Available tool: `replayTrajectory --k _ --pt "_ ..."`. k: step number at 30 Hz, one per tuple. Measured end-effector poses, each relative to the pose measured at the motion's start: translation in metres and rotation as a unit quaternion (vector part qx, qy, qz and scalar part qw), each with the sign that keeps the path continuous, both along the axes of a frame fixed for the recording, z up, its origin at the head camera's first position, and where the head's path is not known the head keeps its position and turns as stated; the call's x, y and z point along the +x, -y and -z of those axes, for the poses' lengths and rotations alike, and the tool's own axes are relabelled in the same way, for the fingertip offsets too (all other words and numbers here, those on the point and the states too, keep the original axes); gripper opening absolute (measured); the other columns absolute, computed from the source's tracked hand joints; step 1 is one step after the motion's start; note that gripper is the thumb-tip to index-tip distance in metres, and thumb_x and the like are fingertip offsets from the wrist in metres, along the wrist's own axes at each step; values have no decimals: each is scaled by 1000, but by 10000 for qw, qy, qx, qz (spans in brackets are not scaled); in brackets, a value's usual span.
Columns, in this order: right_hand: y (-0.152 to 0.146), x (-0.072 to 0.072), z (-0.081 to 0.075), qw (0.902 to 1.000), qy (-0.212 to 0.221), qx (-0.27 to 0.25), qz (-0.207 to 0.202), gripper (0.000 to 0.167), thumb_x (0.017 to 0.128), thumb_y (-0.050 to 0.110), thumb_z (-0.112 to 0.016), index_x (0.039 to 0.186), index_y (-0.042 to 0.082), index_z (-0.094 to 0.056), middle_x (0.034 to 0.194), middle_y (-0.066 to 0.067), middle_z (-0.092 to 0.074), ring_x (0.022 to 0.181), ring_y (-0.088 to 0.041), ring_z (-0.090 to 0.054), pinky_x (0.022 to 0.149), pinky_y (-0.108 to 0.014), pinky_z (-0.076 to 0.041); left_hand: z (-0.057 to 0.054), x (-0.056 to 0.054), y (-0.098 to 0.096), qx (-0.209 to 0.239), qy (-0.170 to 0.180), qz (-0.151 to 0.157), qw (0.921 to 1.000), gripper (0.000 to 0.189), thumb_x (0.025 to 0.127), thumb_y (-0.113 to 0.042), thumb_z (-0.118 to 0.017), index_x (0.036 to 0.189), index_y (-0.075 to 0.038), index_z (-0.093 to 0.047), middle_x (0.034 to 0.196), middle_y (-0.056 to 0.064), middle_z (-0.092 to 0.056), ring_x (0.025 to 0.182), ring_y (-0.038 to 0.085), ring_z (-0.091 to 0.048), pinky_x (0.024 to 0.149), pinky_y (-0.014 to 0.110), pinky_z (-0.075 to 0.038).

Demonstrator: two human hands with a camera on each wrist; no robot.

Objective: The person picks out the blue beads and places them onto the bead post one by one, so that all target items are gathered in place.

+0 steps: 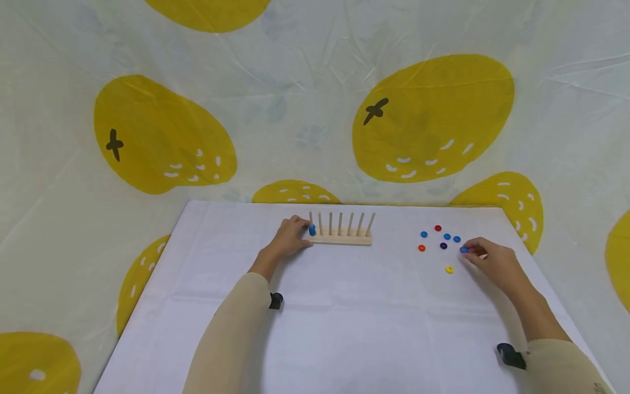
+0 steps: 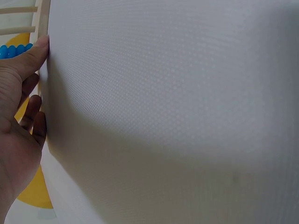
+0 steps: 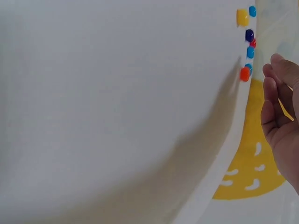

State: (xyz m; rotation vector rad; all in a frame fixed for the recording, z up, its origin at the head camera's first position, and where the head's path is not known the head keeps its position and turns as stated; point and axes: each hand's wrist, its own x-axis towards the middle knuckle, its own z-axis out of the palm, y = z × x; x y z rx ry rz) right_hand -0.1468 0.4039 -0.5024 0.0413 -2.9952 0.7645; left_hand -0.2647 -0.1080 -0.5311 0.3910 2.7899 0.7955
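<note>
A pale wooden peg rack (image 1: 342,239) with a row of upright pegs lies near the table's far edge. Several blue beads (image 1: 312,230) are stacked on its leftmost peg. My left hand (image 1: 290,236) grips that left end of the rack, the thumb (image 2: 41,43) along the base edge in the left wrist view. Over at the right, my right hand (image 1: 494,261) pinches a blue bead (image 1: 464,249) between thumb and fingertips, low over the table. The right wrist view shows the hand (image 3: 282,107) with fingertips together, the bead hidden there.
Loose beads lie left of my right hand: a yellow bead (image 1: 449,270), an orange bead (image 1: 421,248), a red bead (image 1: 438,228), a dark purple bead (image 1: 443,245) and a few blue beads (image 1: 447,236). A white cloth (image 1: 344,328) covers the table; a fruit-patterned sheet (image 1: 295,120) hangs behind.
</note>
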Motion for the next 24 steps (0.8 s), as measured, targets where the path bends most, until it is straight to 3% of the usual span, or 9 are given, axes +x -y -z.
replayTrajectory --k 2,12,16,19,24 --pt "8 -2 -5 9999 -72 18 -72 30 93 19 -79 116 5 -68 101 -14 -74 94 -30 -64 69 -6 -41 0 0 0 2 -4 -8 10000 60 89 -27 -83 143 -12 -60 147 7 -53 134 28 -44 120 42 -38" --pt "42 -18 -27 9955 -619 20 -717 25 91 11 -79 114 5 -70 97 -10 -75 89 -26 -64 72 -12 -48 0 -1 0 -35 -77 69 9999 60 89 -28 -83 143 -12 -60 147 8 -53 135 29 -45 120 43 -38" --pt "61 -27 -39 9947 -522 -46 -890 25 94 13 -77 116 5 -69 97 -9 -75 85 -24 -64 71 -17 -52 0 -1 1 -50 -78 69 9999 61 89 -28 -83 143 -12 -60 147 9 -53 134 29 -45 120 43 -38" --pt "76 -35 -46 9936 -529 -82 -990 24 95 16 -76 115 6 -70 96 -8 -75 84 -24 -63 69 -21 -54 1 0 1 -32 -112 79 9999 61 89 -27 -83 143 -11 -60 147 9 -54 134 30 -45 120 43 -38" --pt "101 -49 -51 9890 -831 -166 -1209 20 94 14 -76 112 6 -71 97 -7 -76 89 -24 -67 80 -42 -58 2 0 2 -32 -206 107 9997 59 88 -27 -84 141 -11 -62 145 9 -54 133 31 -46 119 43 -38"
